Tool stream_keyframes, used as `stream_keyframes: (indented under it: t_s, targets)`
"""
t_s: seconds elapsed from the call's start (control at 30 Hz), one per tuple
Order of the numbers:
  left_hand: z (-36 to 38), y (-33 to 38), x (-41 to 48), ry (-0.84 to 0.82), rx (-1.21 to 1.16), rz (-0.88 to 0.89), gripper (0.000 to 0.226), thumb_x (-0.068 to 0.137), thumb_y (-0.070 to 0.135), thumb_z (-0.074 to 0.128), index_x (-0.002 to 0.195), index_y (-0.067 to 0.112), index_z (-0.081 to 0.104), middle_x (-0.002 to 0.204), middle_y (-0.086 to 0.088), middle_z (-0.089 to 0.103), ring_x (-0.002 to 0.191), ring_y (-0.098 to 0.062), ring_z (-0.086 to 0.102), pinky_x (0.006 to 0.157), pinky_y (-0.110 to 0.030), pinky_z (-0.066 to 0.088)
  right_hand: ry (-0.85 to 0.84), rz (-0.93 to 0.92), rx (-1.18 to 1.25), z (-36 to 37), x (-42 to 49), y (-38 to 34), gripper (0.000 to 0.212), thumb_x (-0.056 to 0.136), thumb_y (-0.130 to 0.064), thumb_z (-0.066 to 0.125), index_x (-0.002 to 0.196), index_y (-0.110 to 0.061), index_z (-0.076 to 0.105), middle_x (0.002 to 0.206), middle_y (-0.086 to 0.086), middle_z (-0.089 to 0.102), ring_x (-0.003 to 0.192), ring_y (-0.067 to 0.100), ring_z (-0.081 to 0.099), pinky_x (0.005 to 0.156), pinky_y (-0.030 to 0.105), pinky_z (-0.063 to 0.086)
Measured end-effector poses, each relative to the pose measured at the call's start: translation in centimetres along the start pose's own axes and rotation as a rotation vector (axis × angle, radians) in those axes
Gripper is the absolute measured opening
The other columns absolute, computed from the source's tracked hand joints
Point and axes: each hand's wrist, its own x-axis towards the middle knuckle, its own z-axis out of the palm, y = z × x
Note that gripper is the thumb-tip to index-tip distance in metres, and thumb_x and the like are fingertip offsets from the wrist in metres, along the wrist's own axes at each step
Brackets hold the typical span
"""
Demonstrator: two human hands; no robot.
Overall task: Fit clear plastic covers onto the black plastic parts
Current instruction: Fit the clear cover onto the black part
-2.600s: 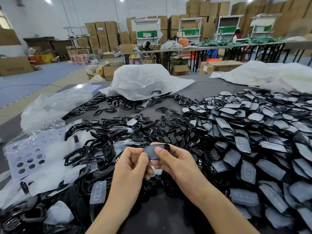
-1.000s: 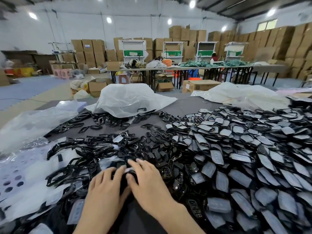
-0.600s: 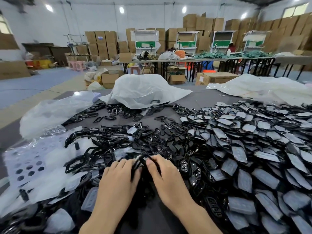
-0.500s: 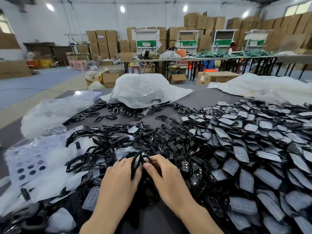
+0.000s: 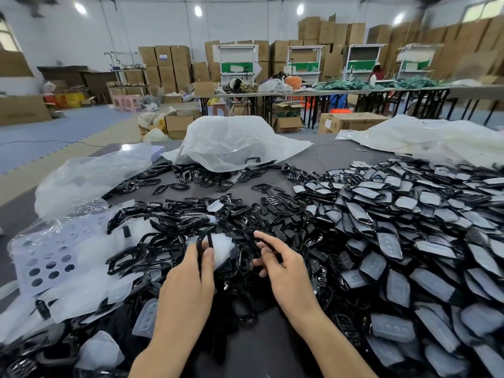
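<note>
My left hand grips a black plastic frame that stands upright on its edge, with a clear plastic cover right behind it against my fingers. A short gap to the right, my right hand pinches a thin black part between thumb and forefinger. Both hands hover low over a heap of loose black frames. A large pile of black parts with clear covers on them fills the right side of the table.
Loose clear covers and a perforated white sheet lie at the left. Crumpled plastic bags sit at the far centre, left and right. Grey table surface shows between my forearms. Boxes and work tables stand beyond.
My hands came down from pressing a cover onto a part, reached into the loose pile, then drew apart; the left now has a black frame and clear cover, the right a black part.
</note>
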Motion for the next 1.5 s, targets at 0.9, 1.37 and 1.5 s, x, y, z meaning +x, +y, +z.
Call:
stream_keyframes:
  t_s: [0.9,1.37,1.5]
  targets:
    - [0.1,1.1,0.8,-0.164,-0.728,-0.123,0.025,0.103,0.014,0.047,0.108,0.020,0.070,0.077,-0.001,0.071,0.066,-0.010,0.062,0.069,-0.023,0.053,0.078,0.137,0.341,-0.4,0.6,-0.5,0.018,0.101,-0.011,0.054,0.097,-0.014,0.072,0.078,0.004,0.067,0.060,0.011,0.066,0.058,0.019,0.056]
    - [0.7,0.7,0.6,-0.145,-0.749,-0.117,0.015,0.101,0.014,0.053,0.105,0.021,0.066,0.094,0.002,0.077,0.079,-0.011,0.070,0.070,-0.022,0.054,-0.001,0.091,0.349,-0.4,0.2,-0.9,0.018,0.100,-0.013,0.057,0.104,-0.017,0.074,0.083,-0.003,0.072,0.075,0.015,0.074,0.065,0.019,0.056]
    - [0.9,0.5,0.5,-0.160,-0.613,-0.061,0.012,0.092,0.014,0.068,0.093,0.025,0.072,0.099,0.007,0.074,0.086,-0.008,0.068,0.078,-0.024,0.054,-0.140,0.073,0.339,-0.1,-0.1,-1.1,0.020,0.101,-0.012,0.055,0.109,-0.015,0.073,0.090,0.004,0.072,0.076,0.016,0.073,0.066,0.022,0.058]
